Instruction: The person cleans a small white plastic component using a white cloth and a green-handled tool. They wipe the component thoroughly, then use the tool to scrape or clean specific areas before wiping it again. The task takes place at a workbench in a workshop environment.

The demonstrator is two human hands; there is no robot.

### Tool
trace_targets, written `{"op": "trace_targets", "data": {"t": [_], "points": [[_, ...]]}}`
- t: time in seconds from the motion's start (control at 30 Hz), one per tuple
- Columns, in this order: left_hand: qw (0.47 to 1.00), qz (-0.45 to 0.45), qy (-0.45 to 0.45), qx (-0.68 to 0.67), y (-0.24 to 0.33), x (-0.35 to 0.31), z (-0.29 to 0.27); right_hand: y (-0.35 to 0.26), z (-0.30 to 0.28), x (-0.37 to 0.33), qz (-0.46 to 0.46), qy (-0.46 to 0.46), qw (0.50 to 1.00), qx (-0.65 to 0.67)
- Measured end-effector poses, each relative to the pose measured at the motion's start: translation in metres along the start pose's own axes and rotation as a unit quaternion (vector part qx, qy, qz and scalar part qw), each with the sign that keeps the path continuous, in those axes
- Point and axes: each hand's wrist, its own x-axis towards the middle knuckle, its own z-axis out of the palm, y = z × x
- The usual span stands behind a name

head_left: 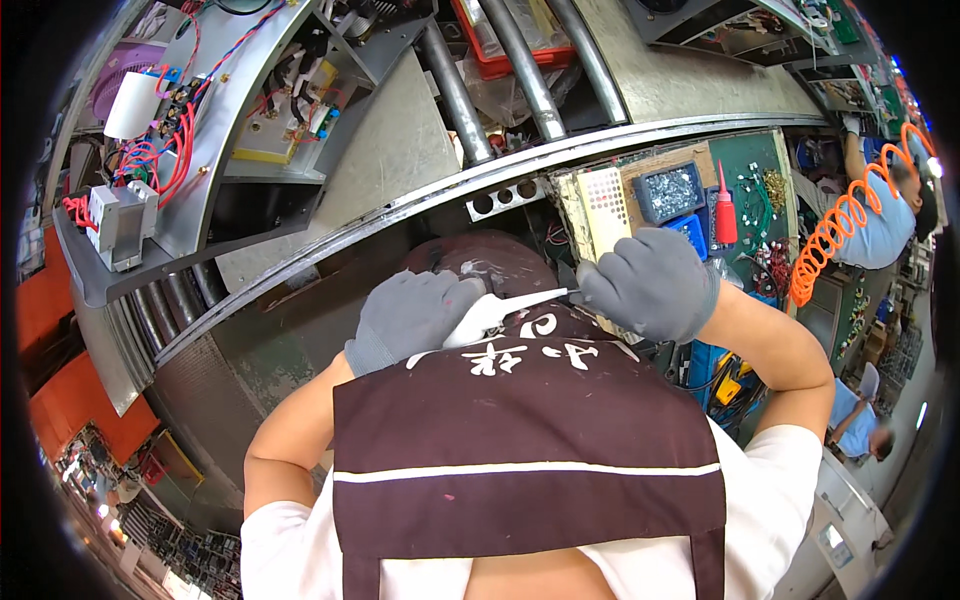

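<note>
My left hand [415, 315], in a grey glove, is wrapped round a white squeeze tube [478, 322] with a long tapered nozzle [535, 299]. The tube lies almost level in front of my dark apron, its nozzle pointing right. At the nozzle's tip is my right hand [655, 285], also gloved in grey, with its fingers curled closed. A small dark piece shows between those fingers and the tip, too small to name. Whether the right fingers grip the nozzle itself, I cannot tell.
Ahead runs a roller conveyor [525, 70] with a metal edge rail. An open metal chassis [225, 130] with red wiring stands at left. Right of centre, a bench holds a screw bin [670, 192] and red bottle [725, 210]. An orange coiled hose [835, 225] hangs near a person [880, 225].
</note>
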Motion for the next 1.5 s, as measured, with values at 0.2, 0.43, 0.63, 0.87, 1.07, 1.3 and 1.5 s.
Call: {"op": "trace_targets", "data": {"t": [0.2,0.43,0.63,0.87,1.07,1.3,1.5], "points": [[1.000,0.003,0.003,0.015,0.004,-0.002,0.002,0.011,0.010,0.010,0.054,-0.117,0.968,0.214],[0.996,0.008,0.062,0.068,0.006,-0.003,0.008,0.012,0.028,0.005,0.231,-0.194,0.763,0.571],[0.989,0.018,0.096,0.111,0.005,-0.002,0.007,0.006,0.042,-0.010,0.296,-0.154,0.645,0.687],[0.994,0.002,0.064,0.085,0.008,0.001,0.002,0.005,0.044,-0.023,0.336,-0.137,0.600,0.713],[0.994,-0.003,0.070,0.089,0.006,0.001,0.006,0.004,0.042,-0.031,0.364,-0.103,0.554,0.742],[0.994,-0.053,0.086,0.041,0.009,-0.002,0.004,0.011,0.040,-0.042,0.402,-0.015,0.525,0.750],[0.995,-0.074,0.063,0.013,0.007,-0.003,0.001,0.012,0.029,-0.031,0.287,0.056,0.795,0.532]]}}
